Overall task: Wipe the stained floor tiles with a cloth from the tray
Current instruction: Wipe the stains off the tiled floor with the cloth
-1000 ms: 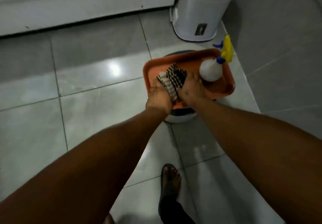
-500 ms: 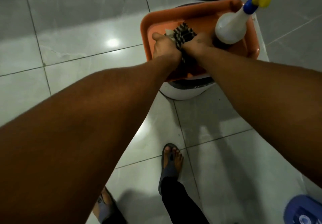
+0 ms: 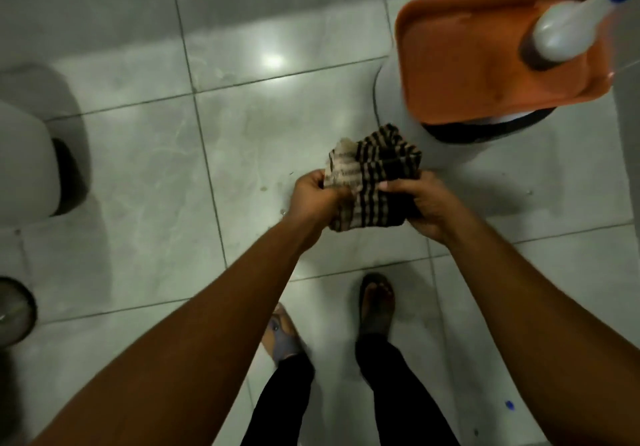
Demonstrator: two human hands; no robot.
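Cloth [image 3: 375,177], striped and bunched, sits clamped between left hand [image 3: 313,197] and right hand [image 3: 424,203], clear of the orange tray [image 3: 460,74]. Smeared floor tiles [image 3: 242,154] lie directly below, slightly left, nearer the left hand.

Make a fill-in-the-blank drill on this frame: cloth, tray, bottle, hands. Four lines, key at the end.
1. The striped cloth is held by ____ hands, the left hand and the right hand.
2. The colour of the tray is ____.
3. The only thing standing on the tray is a spray ____.
4. The cloth is held above the floor ____, clear of the tray.

Missing words: both; orange; bottle; tiles
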